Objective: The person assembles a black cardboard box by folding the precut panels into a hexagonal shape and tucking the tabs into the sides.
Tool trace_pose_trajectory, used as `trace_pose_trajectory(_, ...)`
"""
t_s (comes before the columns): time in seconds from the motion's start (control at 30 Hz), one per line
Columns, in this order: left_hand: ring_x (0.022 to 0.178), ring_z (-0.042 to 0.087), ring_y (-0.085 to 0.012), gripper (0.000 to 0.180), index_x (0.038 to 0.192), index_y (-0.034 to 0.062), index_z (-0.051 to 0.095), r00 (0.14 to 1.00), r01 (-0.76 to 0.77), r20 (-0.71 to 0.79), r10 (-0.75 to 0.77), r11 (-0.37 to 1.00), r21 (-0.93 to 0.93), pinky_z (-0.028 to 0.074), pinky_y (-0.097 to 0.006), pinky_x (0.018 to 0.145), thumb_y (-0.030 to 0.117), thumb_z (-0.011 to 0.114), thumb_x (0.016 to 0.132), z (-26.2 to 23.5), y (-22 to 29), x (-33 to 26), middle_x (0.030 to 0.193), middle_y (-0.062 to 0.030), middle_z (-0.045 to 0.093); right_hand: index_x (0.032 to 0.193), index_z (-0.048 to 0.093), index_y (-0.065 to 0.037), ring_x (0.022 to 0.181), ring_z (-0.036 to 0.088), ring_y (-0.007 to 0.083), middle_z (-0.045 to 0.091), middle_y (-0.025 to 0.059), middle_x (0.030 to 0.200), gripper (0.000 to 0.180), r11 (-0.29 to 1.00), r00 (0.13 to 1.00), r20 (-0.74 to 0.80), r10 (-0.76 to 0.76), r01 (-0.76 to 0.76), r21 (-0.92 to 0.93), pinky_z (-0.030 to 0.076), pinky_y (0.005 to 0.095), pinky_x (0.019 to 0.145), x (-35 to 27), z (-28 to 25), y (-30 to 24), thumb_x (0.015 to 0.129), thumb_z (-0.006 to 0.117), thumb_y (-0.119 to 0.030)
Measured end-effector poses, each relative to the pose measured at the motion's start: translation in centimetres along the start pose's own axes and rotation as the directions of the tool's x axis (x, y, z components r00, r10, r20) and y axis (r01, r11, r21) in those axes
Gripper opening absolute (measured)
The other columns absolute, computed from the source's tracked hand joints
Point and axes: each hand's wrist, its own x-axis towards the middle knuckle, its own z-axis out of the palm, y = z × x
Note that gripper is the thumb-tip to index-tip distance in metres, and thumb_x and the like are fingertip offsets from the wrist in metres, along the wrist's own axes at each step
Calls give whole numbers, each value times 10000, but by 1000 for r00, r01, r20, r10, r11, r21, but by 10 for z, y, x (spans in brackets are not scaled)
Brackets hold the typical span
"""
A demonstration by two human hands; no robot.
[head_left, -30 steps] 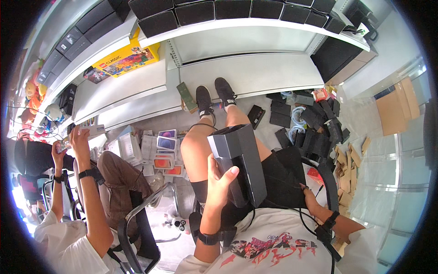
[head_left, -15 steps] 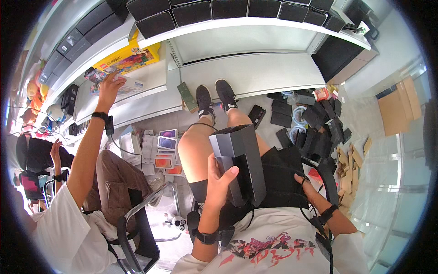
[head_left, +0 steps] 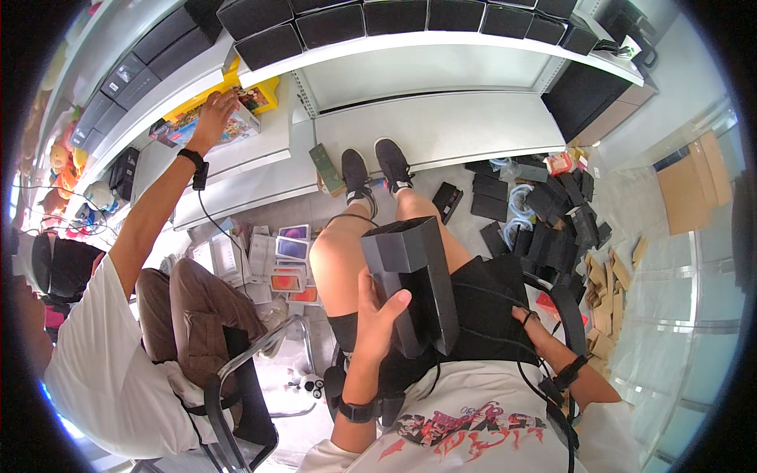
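Over my lap, my left hand (head_left: 378, 311) is closed round a black cardboard box (head_left: 398, 252), thumb on the near side. The box is angular, with a dark hollow showing along its front. It stands tilted above my black shorts (head_left: 493, 307). My right hand (head_left: 530, 322) lies low beside my right thigh, by the chair's armrest. Its fingers are partly hidden, and nothing can be made out in it. Both my wrists carry black bands with cables.
On the left a co-worker's hand (head_left: 217, 114) touches a colourful box (head_left: 236, 126) on the white shelf (head_left: 272, 134), before a yellow box (head_left: 264, 93). Black boxes (head_left: 398, 17) line the upper shelf. More black boxes (head_left: 552, 201) and cardboard pieces (head_left: 605, 299) litter the floor, right.
The co-worker's arm has moved right along the shelf, and the colourful box there has shifted right. My left hand and the black box stay nearly in place; my right hand has hardly moved.
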Motion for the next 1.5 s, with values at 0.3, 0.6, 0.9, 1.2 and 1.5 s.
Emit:
trace_pose_trajectory(0.3,1177,443,-194,723,1377,21,326,1000,5,-18,-4,1000,15,345,-324,1027,169,740,803,1,1,-1,1267,-95,468,1313,480,-24,1077,567,259,576,141,1203,635,999,992,-117,-44,40,-37,468,366,914,-3,4,0,847,658,-417)
trace_pose_trajectory(0.6,1192,436,-197,742,1371,14,325,1000,-18,21,18,1000,17,333,-332,1042,196,749,789,0,4,3,1277,-108,465,1325,467,-18,1095,556,263,564,139,1210,667,998,995,-83,-47,43,-53,453,370,931,19,-12,20,852,640,-455)
trace_pose_trajectory(0.9,1195,435,-197,742,1374,13,300,999,8,34,-7,1000,-24,329,-335,1043,188,738,802,-1,7,3,1276,-110,457,1314,481,-48,1072,566,250,572,124,1203,615,1000,998,-54,-16,15,-25,454,365,927,8,-5,8,857,629,-434)
trace_pose_trajectory(1.2,1199,434,-188,723,1372,5,311,1000,2,28,-2,1000,7,330,-333,1040,193,735,816,-2,6,2,1285,-109,459,1380,437,-62,1169,519,286,523,148,1303,684,998,996,-80,40,-43,-37,433,401,969,16,-12,15,857,618,-463)
trace_pose_trajectory(1.5,1180,449,-185,725,1373,-7,330,999,-39,-12,40,997,67,346,-327,1027,214,740,818,-5,-3,4,1266,-103,475,1373,457,-66,1157,529,266,542,142,1281,664,998,996,-84,-12,6,-68,424,369,970,25,-18,24,874,589,-485)
